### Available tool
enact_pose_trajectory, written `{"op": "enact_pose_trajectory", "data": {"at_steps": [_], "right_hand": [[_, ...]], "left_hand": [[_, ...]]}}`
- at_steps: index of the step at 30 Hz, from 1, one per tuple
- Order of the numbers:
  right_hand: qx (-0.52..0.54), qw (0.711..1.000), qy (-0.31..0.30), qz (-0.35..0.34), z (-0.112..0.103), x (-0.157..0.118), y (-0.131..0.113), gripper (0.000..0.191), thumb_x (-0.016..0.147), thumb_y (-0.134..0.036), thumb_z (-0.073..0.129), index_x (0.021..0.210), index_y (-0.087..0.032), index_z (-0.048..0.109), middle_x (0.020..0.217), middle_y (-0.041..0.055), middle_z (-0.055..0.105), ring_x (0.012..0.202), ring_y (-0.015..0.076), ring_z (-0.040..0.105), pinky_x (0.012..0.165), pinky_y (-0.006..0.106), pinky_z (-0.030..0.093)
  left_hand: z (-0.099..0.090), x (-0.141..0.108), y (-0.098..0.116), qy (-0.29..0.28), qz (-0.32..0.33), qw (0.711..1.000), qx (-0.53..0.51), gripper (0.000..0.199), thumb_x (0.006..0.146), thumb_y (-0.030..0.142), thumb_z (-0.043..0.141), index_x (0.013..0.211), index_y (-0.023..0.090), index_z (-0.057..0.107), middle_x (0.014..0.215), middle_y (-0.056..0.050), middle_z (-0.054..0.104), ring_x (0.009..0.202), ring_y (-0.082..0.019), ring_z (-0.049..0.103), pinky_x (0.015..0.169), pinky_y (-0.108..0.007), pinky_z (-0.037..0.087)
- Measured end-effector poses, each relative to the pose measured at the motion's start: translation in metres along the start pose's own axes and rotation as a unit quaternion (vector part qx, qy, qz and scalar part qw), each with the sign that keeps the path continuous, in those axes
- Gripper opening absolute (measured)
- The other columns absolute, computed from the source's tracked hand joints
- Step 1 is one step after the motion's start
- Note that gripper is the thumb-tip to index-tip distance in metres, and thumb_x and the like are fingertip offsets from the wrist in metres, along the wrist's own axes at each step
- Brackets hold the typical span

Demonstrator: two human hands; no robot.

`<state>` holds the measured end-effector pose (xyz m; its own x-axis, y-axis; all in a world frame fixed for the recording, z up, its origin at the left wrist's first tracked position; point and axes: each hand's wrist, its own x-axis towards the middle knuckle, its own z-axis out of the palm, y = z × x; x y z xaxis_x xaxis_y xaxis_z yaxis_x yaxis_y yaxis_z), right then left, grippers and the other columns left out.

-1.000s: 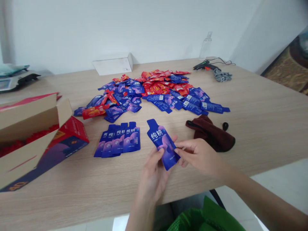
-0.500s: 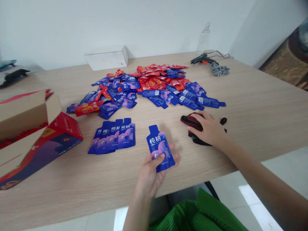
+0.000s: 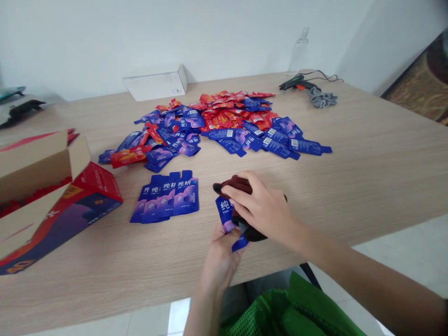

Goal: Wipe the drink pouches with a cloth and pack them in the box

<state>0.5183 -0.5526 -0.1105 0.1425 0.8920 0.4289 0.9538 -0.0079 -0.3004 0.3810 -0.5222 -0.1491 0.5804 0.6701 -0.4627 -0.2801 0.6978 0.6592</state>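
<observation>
So right now it looks like the wiping step: the left hand (image 3: 220,254) has its grip closed on the lower end of a flat blue-and-purple foil sachet with white lettering (image 3: 226,213), thumb on the front face, holding it just above the pale wood-grain bench (image 3: 367,177). The right hand (image 3: 261,210) is clamped down over a bunched dark maroon cloth (image 3: 235,183) and presses it onto the face of that sachet, so most of the pack is hidden under cloth and fingers. Only the top left corner and a bit of the bottom edge peek out.

Just left of the grip sits a neat fanned row of matching blue sachets (image 3: 167,198). Further beyond the grip is a big loose heap of red and blue sachets (image 3: 224,126). Well off to the left there's an open red-and-blue cardboard carton (image 3: 52,196). A black hot-glue gun (image 3: 297,84) lies far back on the right.

My guess is the next bit needs a firm hold below while the cloth drags along the pack's length, otherwise the slick foil just slides out. Can't tell whether the back has been done.
</observation>
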Motion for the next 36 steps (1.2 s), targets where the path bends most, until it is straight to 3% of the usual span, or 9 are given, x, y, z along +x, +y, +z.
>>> {"op": "enact_pose_trajectory", "data": {"at_steps": [5,8,11,14,19,23,26,30,36], "right_hand": [[-0.004,0.997,-0.026,0.076,-0.001,-0.001,0.025,0.030,0.096,-0.027,0.052,0.123,-0.028,0.067,0.122,0.0097,0.062,0.103,0.0259,0.067,0.077,0.038,0.056],[0.020,0.996,0.032,0.082,-0.017,-0.003,0.032,0.032,0.094,-0.024,0.054,0.125,-0.025,0.064,0.118,0.0083,0.064,0.106,0.0256,0.066,0.090,0.042,0.055],[0.046,0.991,0.114,0.054,-0.028,-0.006,0.019,0.037,0.093,-0.025,0.056,0.130,-0.027,0.058,0.124,0.0081,0.062,0.111,0.0256,0.064,0.094,0.042,0.055],[0.071,0.989,0.127,0.015,-0.027,-0.008,0.001,0.038,0.094,-0.025,0.057,0.132,-0.028,0.055,0.127,0.0082,0.060,0.116,0.0252,0.062,0.097,0.042,0.054],[0.086,0.979,0.172,0.063,-0.026,-0.010,-0.002,0.039,0.093,-0.020,0.056,0.131,-0.027,0.054,0.125,0.0095,0.061,0.118,0.0261,0.061,0.104,0.046,0.051],[0.076,0.969,0.224,0.073,-0.039,-0.010,-0.002,0.046,0.091,-0.020,0.059,0.135,-0.030,0.052,0.125,0.0096,0.061,0.118,0.0287,0.059,0.107,0.052,0.046],[0.111,0.980,0.164,0.028,-0.036,-0.007,-0.015,0.041,0.091,-0.026,0.061,0.132,-0.028,0.056,0.126,0.0108,0.058,0.119,0.0277,0.057,0.105,0.048,0.048],[0.115,0.993,0.024,-0.024,-0.012,-0.002,-0.029,0.044,0.092,-0.044,0.060,0.131,-0.024,0.058,0.147,0.0150,0.043,0.125,0.0339,0.048,0.104,0.055,0.045],[0.104,0.994,0.013,-0.041,0.006,-0.013,-0.031,0.035,0.097,-0.028,0.050,0.130,-0.028,0.061,0.142,0.0146,0.045,0.119,0.0317,0.049,0.097,0.052,0.049]], "left_hand": [[-0.004,-0.002,-0.002,-0.068,0.002,0.996,0.062,0.023,0.081,0.020,0.072,0.104,0.015,0.070,0.092,-0.007,0.075,0.088,-0.024,0.071,0.086,-0.039,0.056],[-0.004,0.000,-0.002,-0.076,-0.017,0.996,0.040,0.023,0.086,0.029,0.068,0.100,0.012,0.073,0.092,-0.011,0.077,0.089,-0.027,0.072,0.085,-0.041,0.056],[0.003,-0.001,0.001,-0.058,-0.015,0.997,-0.052,0.032,0.092,0.039,0.059,0.107,0.014,0.073,0.100,-0.011,0.078,0.101,-0.027,0.071,0.092,-0.040,0.054],[0.009,-0.003,0.009,-0.047,-0.010,0.992,-0.114,0.034,0.096,0.040,0.055,0.114,0.017,0.072,0.108,-0.008,0.077,0.110,-0.024,0.068,0.099,-0.038,0.050],[0.007,-0.004,0.021,0.000,0.009,0.997,-0.077,0.034,0.097,0.041,0.052,0.109,0.016,0.072,0.108,-0.008,0.077,0.094,-0.022,0.072,0.088,-0.036,0.055],[0.002,-0.003,0.020,-0.005,0.015,0.998,-0.057,0.044,0.098,0.048,0.046,0.112,0.014,0.070,0.102,-0.011,0.077,0.081,-0.023,0.072,0.076,-0.037,0.057],[0.008,-0.004,0.018,-0.035,0.019,0.996,-0.084,0.044,0.098,0.049,0.046,0.118,0.017,0.069,0.110,-0.009,0.076,0.104,-0.024,0.070,0.091,-0.037,0.054],[0.017,-0.008,0.021,-0.010,0.026,0.996,-0.081,0.044,0.097,0.048,0.048,0.130,0.023,0.063,0.119,-0.007,0.073,0.121,-0.026,0.062,0.103,-0.038,0.049],[0.010,-0.012,0.034,0.072,0.028,0.992,-0.095,0.033,0.096,0.032,0.049,0.119,0.021,0.070,0.107,-0.006,0.076,0.122,-0.024,0.062,0.105,-0.037,0.047]]}}
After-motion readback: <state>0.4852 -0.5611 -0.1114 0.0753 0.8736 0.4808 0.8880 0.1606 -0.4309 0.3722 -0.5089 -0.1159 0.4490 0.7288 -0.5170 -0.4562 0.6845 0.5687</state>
